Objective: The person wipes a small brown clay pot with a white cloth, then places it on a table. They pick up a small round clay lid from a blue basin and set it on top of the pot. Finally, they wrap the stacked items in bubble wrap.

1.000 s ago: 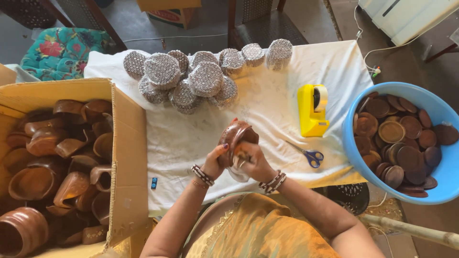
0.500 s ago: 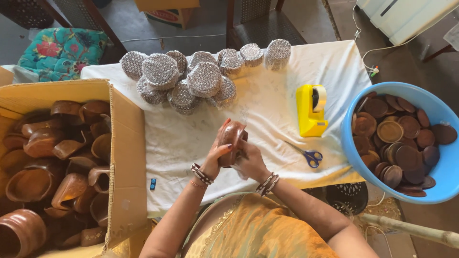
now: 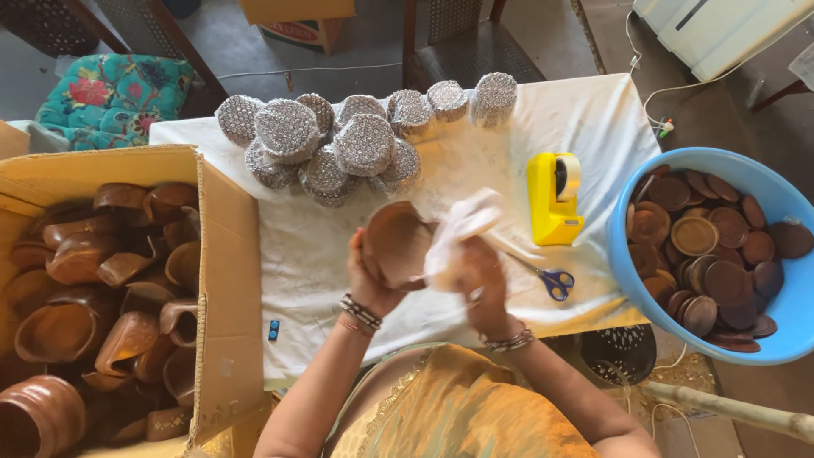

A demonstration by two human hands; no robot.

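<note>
My left hand holds a small brown clay pot tilted on its side above the white cloth of the table. My right hand grips a crumpled piece of white foam netting right beside the pot's mouth. Both wrists wear bangles. Behind my hands lies a heap of pots wrapped in white netting.
A cardboard box full of brown clay pots stands at the left. At the right, a blue tub holds several clay lids. A yellow tape dispenser and blue-handled scissors lie on the cloth.
My hands have drawn apart; the pot is now turned in my left hand and the white netting has appeared in my right hand.
</note>
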